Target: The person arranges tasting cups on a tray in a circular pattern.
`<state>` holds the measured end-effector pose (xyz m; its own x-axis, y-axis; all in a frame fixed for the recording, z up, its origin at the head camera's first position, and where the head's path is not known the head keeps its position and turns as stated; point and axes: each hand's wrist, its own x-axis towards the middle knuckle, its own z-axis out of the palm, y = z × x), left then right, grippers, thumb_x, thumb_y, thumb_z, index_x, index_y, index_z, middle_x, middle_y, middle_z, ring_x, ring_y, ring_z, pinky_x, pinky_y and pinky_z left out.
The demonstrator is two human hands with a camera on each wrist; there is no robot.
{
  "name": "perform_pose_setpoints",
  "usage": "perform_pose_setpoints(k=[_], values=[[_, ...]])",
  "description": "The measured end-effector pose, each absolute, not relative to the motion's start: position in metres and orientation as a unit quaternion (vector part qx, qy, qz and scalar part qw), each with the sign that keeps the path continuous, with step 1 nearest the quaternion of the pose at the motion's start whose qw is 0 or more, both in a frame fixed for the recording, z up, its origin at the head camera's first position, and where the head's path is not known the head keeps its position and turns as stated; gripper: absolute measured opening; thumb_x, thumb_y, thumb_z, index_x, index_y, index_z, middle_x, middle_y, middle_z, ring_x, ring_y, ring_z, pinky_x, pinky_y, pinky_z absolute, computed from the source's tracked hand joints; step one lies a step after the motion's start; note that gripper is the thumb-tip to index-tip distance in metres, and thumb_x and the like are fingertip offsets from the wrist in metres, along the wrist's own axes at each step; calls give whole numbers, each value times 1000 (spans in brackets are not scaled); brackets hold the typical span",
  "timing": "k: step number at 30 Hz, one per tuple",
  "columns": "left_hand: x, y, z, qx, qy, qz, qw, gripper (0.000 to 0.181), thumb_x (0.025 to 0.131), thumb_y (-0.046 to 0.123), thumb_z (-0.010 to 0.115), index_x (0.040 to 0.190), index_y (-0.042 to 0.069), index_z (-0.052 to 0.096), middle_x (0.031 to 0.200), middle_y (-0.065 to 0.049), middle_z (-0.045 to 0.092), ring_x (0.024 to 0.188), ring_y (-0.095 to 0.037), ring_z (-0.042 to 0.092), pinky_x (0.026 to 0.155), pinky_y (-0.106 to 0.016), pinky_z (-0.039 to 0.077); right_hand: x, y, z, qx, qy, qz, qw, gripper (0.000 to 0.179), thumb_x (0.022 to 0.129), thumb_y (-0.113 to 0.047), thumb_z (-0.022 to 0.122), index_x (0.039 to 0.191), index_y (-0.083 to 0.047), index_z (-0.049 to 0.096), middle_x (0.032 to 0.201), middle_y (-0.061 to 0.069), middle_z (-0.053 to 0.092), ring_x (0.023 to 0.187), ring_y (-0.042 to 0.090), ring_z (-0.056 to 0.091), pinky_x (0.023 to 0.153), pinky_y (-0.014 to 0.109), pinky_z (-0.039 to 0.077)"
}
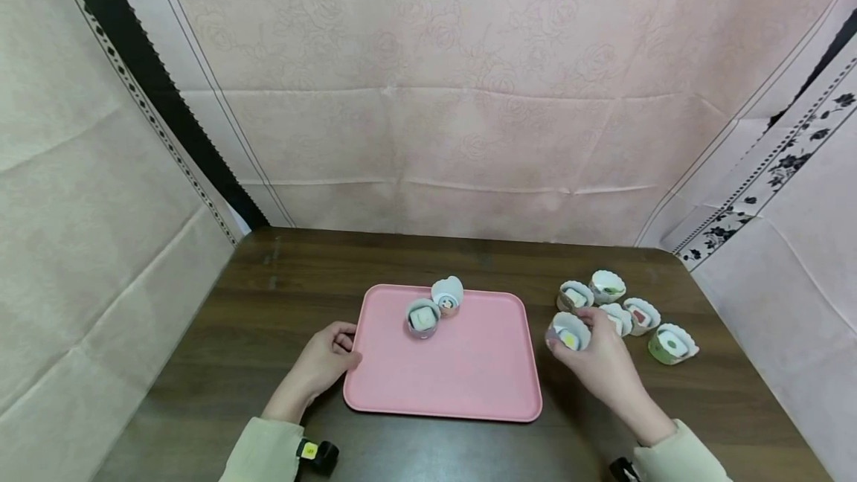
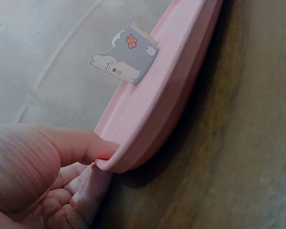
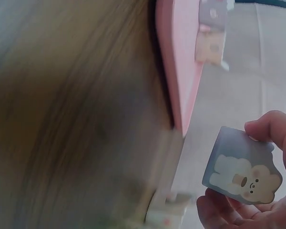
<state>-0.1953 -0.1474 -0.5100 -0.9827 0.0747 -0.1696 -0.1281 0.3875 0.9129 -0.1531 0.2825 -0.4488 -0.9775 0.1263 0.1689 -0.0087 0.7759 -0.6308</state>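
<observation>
A pink tray [image 1: 442,381] lies on the brown table. At its left edge my left hand [image 1: 318,369] pinches the rim [image 2: 112,155] between thumb and fingers. Two small paper cups stand on the tray: a grey one [image 1: 423,320] and a beige one [image 1: 448,296] with a raised rim. To the right of the tray, my right hand [image 1: 605,363] holds a blue-grey cup [image 3: 243,164] printed with a cartoon bear, thumb on one side and fingers on the other. A pale piece with a yellow patch shows inside it.
Several similar cups stand on the table [image 1: 294,274] at the right, among them a green one [image 1: 672,344], one with a red patch [image 1: 641,316] and a white one [image 1: 607,286]. Pale cloth [image 1: 435,132] hangs behind the table and on both sides.
</observation>
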Motion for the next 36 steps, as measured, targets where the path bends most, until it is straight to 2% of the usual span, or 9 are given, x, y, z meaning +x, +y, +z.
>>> perform_pose_setpoints(k=[7,19,31,36], values=[[-196,-147,-509,-14,828,553,90,44,79,-3,71,120,1,58,88,-10,55,73,-20,54,61,-32,48,-161,251,-452,-8,-933,353,68,66,80,-26,78,127,3,44,119,22,52,102,31,54,84,47,46],[-195,-147,-511,-12,828,554,87,44,78,-4,71,120,0,58,88,-10,55,72,-21,54,61,-31,48,-166,200,-469,17,-929,367,47,59,73,-22,83,119,-4,50,111,10,56,97,23,55,86,43,47],[-196,-148,-511,-18,831,548,94,44,80,-1,72,121,2,57,90,-11,55,74,-21,54,61,-31,49,-169,170,-480,64,-918,389,42,50,74,-22,83,110,-4,53,99,4,54,87,18,53,81,37,47],[-197,-148,-512,-21,833,544,96,44,80,0,72,122,3,57,90,-10,55,75,-22,54,62,-32,49,-170,164,-484,72,-920,383,32,52,74,-22,83,112,-4,52,100,4,54,87,17,53,81,36,47]])
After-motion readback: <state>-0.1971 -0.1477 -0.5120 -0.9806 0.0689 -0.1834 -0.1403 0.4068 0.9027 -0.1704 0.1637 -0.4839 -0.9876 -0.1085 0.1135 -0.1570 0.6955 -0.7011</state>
